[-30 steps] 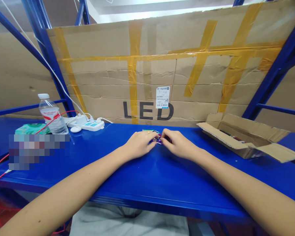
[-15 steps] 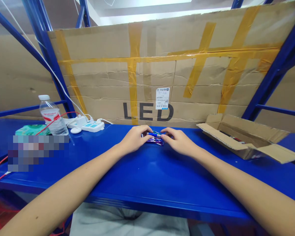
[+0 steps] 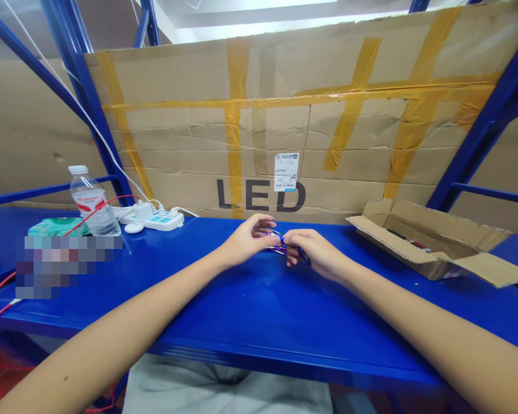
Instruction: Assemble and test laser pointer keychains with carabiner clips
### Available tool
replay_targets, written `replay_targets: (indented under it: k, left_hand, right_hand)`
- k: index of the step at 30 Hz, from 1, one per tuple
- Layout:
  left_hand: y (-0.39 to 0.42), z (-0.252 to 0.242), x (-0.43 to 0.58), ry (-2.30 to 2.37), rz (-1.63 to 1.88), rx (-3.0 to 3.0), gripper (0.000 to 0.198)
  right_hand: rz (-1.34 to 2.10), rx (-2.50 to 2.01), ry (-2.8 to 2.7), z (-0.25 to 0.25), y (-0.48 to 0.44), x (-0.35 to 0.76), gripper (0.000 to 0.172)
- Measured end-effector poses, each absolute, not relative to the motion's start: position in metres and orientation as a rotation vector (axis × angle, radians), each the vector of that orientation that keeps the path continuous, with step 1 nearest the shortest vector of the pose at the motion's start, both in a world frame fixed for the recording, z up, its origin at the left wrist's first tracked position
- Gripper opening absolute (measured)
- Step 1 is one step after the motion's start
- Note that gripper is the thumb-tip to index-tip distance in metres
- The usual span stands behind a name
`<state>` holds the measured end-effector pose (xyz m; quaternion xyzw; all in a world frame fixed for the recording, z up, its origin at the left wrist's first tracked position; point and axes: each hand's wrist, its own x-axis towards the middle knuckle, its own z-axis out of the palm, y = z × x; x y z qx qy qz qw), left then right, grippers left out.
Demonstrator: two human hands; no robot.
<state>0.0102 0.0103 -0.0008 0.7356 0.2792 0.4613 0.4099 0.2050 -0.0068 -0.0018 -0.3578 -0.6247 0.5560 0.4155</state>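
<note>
On the blue tabletop (image 3: 242, 305), several metallic purple and blue pens (image 3: 278, 250) lie together, partly covered by my hands. My right hand (image 3: 313, 248) pinches a blue pen (image 3: 282, 237) between thumb and forefinger; its blue end shows at the fingertips and a darker part emerges below the palm. My left hand (image 3: 247, 240) curves over the pens from the left, with thumb and fingers apart. Whether its fingertips touch any of them is hard to make out.
An open cardboard box (image 3: 418, 253) with a few dark and red items sits at right. A water bottle (image 3: 95, 204), a green packet (image 3: 54, 226) and a white power strip (image 3: 166, 221) with cables are at left. A large cardboard panel (image 3: 190, 144) stands behind.
The blue pen has passed from between both hands into my right hand, and it has turned. My left fingers have lifted and spread apart.
</note>
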Motion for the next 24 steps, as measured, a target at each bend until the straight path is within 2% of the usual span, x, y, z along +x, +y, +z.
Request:
replay_targets:
  k: [4, 10, 13, 18, 24]
  left_hand:
    - [0.022, 0.003, 0.002, 0.593, 1.113, 1.341, 0.049]
    - [0.029, 0.009, -0.010, 0.585, 1.121, 1.137, 0.060]
    - [0.031, 0.010, -0.011, 0.596, 1.127, 1.084, 0.064]
    - [0.032, 0.010, -0.011, 0.596, 1.125, 1.042, 0.065]
    - [0.034, 0.008, -0.010, 0.603, 1.123, 1.027, 0.064]
  right_hand:
    - [1.384, -0.934, -1.442, 0.001, -0.007, 0.206, 0.011]
    - [1.182, -1.060, -1.491, 0.000, -0.006, 0.207, 0.017]
    - [0.974, -1.143, -1.616, 0.000, -0.005, 0.210, 0.016]
    - [0.429, -1.187, -1.854, 0.002, -0.008, 0.212, 0.016]
    - [0.245, -1.204, -1.926, 0.003, -0.013, 0.213, 0.018]
